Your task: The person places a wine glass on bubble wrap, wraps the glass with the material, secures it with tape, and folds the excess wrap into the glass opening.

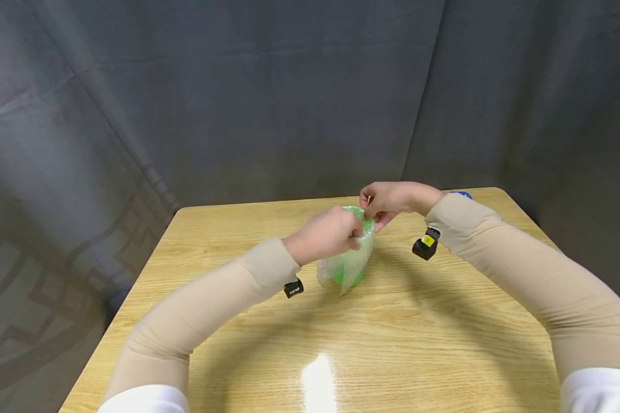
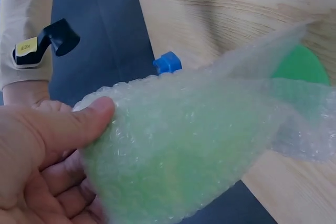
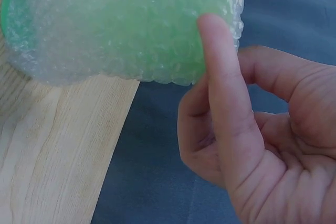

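Observation:
A green cup-like object with a round green end stands on the table, loosely wrapped in clear bubble wrap. One loose corner of the wrap sticks out by that end. At the wrap's upper edge, my left hand pinches the sheet, its thumb lying over the bubbles in the left wrist view. Across the opening, my right hand pinches the edge between thumb and fingers, with one finger extended along the outside. Most of the green object is hidden under the wrap.
The wooden table spreads around the wrapped object. A small blue item lies near the far right edge, partly behind my right wrist in the head view. Grey curtains hang behind the table and at both sides.

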Action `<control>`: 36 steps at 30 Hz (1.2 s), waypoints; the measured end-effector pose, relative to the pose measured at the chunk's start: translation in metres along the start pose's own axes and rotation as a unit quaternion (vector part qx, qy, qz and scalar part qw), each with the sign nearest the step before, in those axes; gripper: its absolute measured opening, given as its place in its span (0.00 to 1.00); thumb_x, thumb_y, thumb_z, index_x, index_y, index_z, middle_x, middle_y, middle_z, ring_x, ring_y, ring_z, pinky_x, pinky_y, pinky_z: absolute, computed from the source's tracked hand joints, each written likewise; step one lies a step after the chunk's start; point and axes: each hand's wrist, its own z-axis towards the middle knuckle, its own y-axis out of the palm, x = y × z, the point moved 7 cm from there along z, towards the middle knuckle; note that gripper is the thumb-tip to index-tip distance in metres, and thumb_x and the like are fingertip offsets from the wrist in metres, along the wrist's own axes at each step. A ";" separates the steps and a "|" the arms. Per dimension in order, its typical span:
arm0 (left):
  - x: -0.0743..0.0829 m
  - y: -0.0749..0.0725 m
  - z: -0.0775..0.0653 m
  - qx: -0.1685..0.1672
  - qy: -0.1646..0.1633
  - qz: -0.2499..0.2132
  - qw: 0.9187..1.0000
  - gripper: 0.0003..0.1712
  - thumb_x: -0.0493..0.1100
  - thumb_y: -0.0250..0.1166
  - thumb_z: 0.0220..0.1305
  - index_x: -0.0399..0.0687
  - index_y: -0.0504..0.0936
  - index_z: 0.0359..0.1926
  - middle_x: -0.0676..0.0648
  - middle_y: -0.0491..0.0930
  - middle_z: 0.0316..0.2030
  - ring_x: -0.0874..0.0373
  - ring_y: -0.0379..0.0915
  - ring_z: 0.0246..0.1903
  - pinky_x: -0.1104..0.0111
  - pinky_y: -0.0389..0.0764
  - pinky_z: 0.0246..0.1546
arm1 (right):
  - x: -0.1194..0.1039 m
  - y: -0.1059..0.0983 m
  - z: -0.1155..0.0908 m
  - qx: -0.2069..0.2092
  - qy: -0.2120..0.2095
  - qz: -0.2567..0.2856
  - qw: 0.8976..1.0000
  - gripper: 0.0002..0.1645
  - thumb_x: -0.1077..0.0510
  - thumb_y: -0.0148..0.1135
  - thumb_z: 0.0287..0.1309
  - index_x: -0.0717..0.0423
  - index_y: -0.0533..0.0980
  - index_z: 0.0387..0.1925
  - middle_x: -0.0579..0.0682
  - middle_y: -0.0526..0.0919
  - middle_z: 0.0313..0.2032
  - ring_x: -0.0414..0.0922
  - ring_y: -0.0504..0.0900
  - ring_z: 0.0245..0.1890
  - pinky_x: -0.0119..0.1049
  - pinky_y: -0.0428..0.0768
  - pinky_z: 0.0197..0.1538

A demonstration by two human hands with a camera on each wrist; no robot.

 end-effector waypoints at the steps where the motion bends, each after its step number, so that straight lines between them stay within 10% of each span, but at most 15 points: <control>1: 0.000 0.000 0.000 0.004 -0.001 0.003 1.000 0.06 0.42 0.71 0.58 0.46 0.84 0.28 0.55 0.75 0.23 0.65 0.61 0.23 0.78 0.67 0.27 | 0.000 0.000 0.000 -0.001 0.001 -0.001 1.000 0.10 0.71 0.52 0.61 0.63 0.61 0.39 0.52 0.69 0.28 0.39 0.74 0.23 0.29 0.84 0.30; 7: 0.001 0.003 -0.001 0.004 0.009 0.006 1.000 0.08 0.44 0.73 0.55 0.48 0.83 0.26 0.56 0.71 0.21 0.65 0.60 0.23 0.78 0.65 0.26 | 0.002 -0.002 -0.001 0.004 0.002 -0.007 1.000 0.10 0.71 0.53 0.61 0.63 0.61 0.39 0.52 0.69 0.27 0.39 0.74 0.22 0.29 0.84 0.30; 15: -0.005 -0.023 -0.005 -0.049 0.044 -0.030 0.997 0.21 0.39 0.77 0.48 0.45 0.85 0.46 0.51 0.85 0.45 0.60 0.79 0.46 0.72 0.79 0.49 | 0.001 0.000 -0.001 0.000 -0.004 -0.012 1.000 0.10 0.70 0.53 0.59 0.62 0.62 0.39 0.51 0.68 0.27 0.40 0.73 0.22 0.30 0.84 0.32; 23: -0.030 -0.030 0.000 -0.130 0.051 -0.016 0.990 0.10 0.30 0.72 0.51 0.48 0.87 0.33 0.54 0.84 0.33 0.61 0.76 0.35 0.72 0.79 0.40 | 0.002 -0.002 0.001 0.007 0.000 -0.012 1.000 0.11 0.68 0.56 0.60 0.62 0.62 0.38 0.50 0.68 0.25 0.40 0.73 0.22 0.31 0.84 0.32; 36: -0.040 -0.024 0.010 -0.149 0.060 -0.025 0.987 0.07 0.32 0.71 0.54 0.50 0.89 0.29 0.55 0.86 0.31 0.63 0.77 0.30 0.74 0.79 0.34 | -0.002 -0.001 0.000 0.005 -0.002 -0.013 1.000 0.12 0.68 0.56 0.60 0.62 0.62 0.39 0.50 0.68 0.25 0.39 0.74 0.22 0.29 0.84 0.31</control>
